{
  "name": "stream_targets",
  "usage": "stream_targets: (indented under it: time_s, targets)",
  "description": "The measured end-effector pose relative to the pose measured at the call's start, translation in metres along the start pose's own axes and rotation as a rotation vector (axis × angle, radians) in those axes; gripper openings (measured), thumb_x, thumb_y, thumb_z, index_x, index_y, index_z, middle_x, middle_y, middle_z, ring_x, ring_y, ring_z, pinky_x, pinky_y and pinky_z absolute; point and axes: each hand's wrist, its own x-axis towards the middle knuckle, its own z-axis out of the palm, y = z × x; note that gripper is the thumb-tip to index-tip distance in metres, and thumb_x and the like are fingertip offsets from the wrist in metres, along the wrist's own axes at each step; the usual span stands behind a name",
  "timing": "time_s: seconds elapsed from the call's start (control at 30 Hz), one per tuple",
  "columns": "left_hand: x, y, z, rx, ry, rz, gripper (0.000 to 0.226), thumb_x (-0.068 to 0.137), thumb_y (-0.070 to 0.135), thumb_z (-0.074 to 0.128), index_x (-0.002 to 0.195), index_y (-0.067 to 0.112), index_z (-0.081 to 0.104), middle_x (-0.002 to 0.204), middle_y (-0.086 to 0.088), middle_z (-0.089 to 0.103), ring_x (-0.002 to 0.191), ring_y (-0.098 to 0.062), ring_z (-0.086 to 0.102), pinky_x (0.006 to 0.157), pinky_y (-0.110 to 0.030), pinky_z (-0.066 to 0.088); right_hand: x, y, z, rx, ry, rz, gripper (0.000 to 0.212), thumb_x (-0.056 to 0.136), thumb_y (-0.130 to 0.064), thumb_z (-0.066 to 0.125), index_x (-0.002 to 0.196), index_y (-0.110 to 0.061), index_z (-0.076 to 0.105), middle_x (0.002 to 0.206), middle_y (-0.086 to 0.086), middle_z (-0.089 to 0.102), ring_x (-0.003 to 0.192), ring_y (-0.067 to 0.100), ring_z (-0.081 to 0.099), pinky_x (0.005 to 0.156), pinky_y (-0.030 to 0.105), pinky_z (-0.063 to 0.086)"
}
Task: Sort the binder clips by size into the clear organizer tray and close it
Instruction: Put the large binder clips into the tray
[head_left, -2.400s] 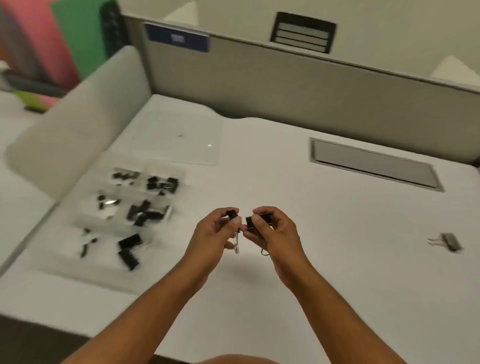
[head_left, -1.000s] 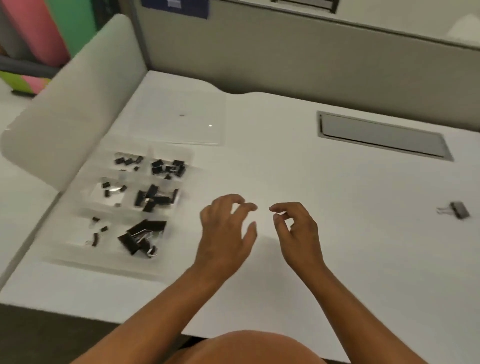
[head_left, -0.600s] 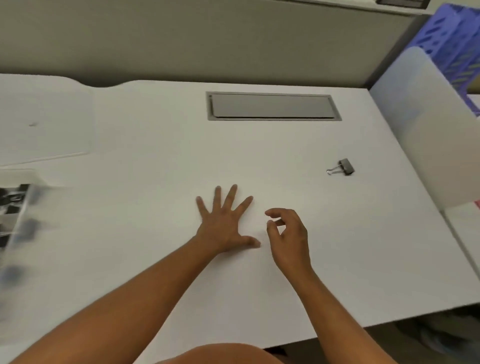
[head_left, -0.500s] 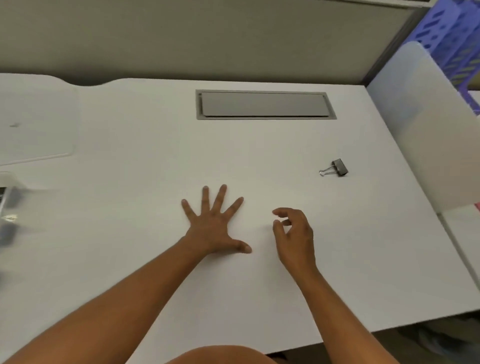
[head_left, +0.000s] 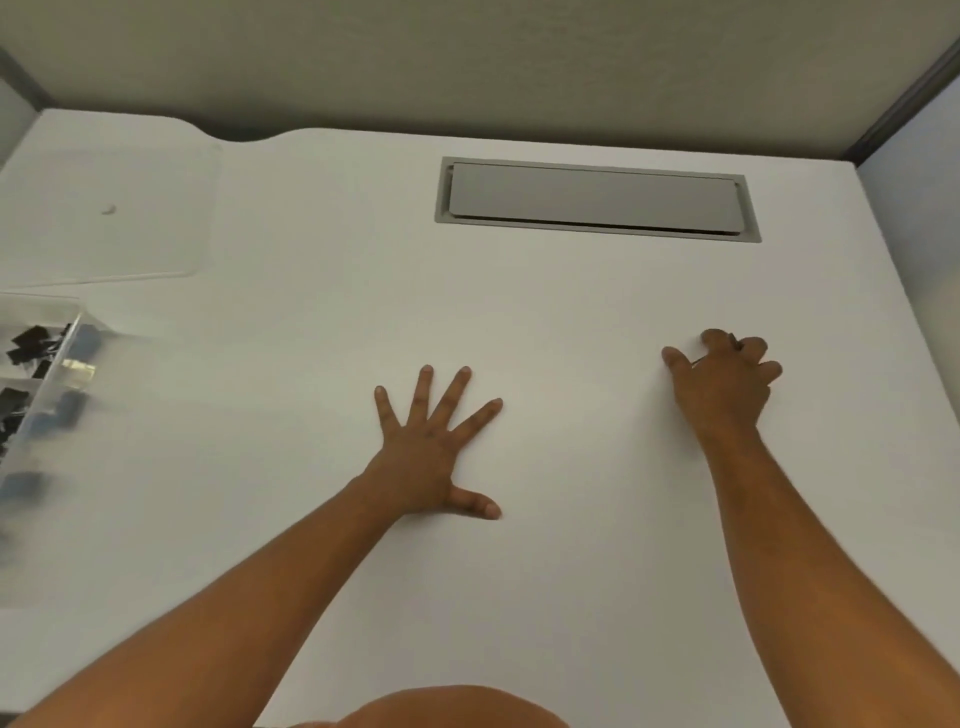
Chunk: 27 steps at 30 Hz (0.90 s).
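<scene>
left hand (head_left: 426, 457) lies flat, fingers spread, at centre; right hand (head_left: 727, 379) at right curls over a binder clip (head_left: 698, 360) (barely visible); organizer tray (head_left: 57, 358) at left edge.

body: two bare forearms | no sleeves, rings or watch visible

Organizer tray (head_left: 49, 364) is cut off at the left edge, its clips a dark blur; right hand (head_left: 727, 387) curls over something, hiding it completely.

No readable text, label or number anywhere.
</scene>
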Motion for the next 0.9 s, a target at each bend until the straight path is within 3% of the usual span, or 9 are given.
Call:
stream_targets:
  time_s: [0.13,0.23,0.37,0.43,0.5,0.53,0.63,0.77,0.9]
  targets:
    - [0.002,0.0,0.002,0.004,0.028,0.007,0.131,0.054,0.111,0.039,0.155,0.055,-0.024,0.166,0.005,-0.04,0.15,-0.04,-0.041,0.107,-0.085,-0.016,-0.013,-0.011,0.01,0.152,0.085,-0.165,0.009,0.1,-0.017,0.065,0.101,-0.011,0.071,0.121,0.015,0.057,0.111,0.043,0.052,0.081,0.035,0.042]
    - [0.001,-0.001,0.002,-0.008,0.035,0.014,0.132,0.053,0.111,0.038,0.156,0.055,-0.023,0.166,0.006,-0.04,0.15,-0.04,-0.041,0.107,-0.084,-0.018,-0.032,-0.027,0.011,0.405,0.077,-0.301,0.025,0.085,0.009,0.062,0.086,-0.014,0.072,0.107,0.007,0.064,0.101,0.031,0.064,0.084,0.028,0.048]
    - [-0.002,-0.004,-0.005,-0.129,0.026,0.034,0.127,0.057,0.108,0.041,0.159,0.055,-0.013,0.168,0.012,-0.037,0.149,-0.031,-0.044,0.107,-0.078,-0.028,-0.077,-0.066,0.002,0.722,-0.082,-0.327,0.021,0.083,0.008,0.068,0.081,-0.012,0.068,0.108,0.001,0.073,0.089,0.013,0.07,0.072,0.011,0.05]
    - [-0.007,-0.011,-0.016,-0.38,0.038,0.031,0.108,0.074,0.095,0.049,0.163,0.051,0.006,0.173,0.017,-0.018,0.155,-0.018,-0.034,0.114,-0.069,-0.029,-0.105,-0.089,-0.001,0.844,-0.174,-0.332,0.024,0.082,0.005,0.075,0.079,-0.015,0.061,0.109,-0.004,0.076,0.09,0.014,0.072,0.073,0.017,0.053]
    - [-0.018,-0.022,-0.03,-0.767,0.083,-0.025,0.083,0.09,0.08,0.051,0.161,0.046,0.026,0.173,0.015,0.017,0.162,-0.01,0.0,0.127,-0.057,-0.014,-0.135,-0.111,-0.003,0.965,-0.276,-0.35,0.033,0.083,0.003,0.078,0.081,-0.018,0.053,0.111,-0.004,0.076,0.098,0.017,0.075,0.084,0.027,0.058]
    - [-0.028,-0.028,-0.038,-0.979,0.106,-0.071,0.074,0.093,0.075,0.052,0.158,0.045,0.034,0.168,0.014,0.034,0.158,-0.01,0.024,0.131,-0.052,0.003,-0.152,-0.123,-0.004,1.031,-0.339,-0.349,0.034,0.085,0.004,0.078,0.086,-0.017,0.051,0.114,-0.002,0.076,0.1,0.019,0.076,0.087,0.03,0.06]
    - [-0.071,-0.052,-0.058,-1.523,0.122,-0.142,0.058,0.097,0.061,0.061,0.15,0.038,0.051,0.14,0.006,0.065,0.121,-0.016,0.07,0.108,-0.047,0.053,-0.207,-0.163,-0.001,1.139,-0.513,-0.342,0.034,0.091,0.003,0.072,0.104,-0.02,0.051,0.127,0.001,0.069,0.102,0.017,0.077,0.09,0.033,0.059]
    - [-0.135,-0.106,-0.065,-1.671,0.189,-0.178,0.031,0.099,0.034,0.07,0.129,0.023,0.073,0.115,-0.013,0.075,0.095,-0.028,0.076,0.086,-0.046,0.064,-0.275,-0.226,0.013,1.145,-0.616,-0.341,0.031,0.094,0.002,0.07,0.112,-0.019,0.056,0.124,0.004,0.066,0.092,0.016,0.077,0.083,0.029,0.06]
    - [-0.194,-0.186,-0.057,-1.647,0.397,-0.295,0.024,0.093,0.023,0.079,0.116,0.016,0.078,0.102,-0.01,0.078,0.085,-0.028,0.075,0.082,-0.044,0.065,-0.342,-0.302,0.036,1.029,-0.651,-0.417,0.024,0.091,-0.004,0.077,0.108,-0.017,0.065,0.107,-0.003,0.073,0.093,0.017,0.075,0.081,0.031,0.062]
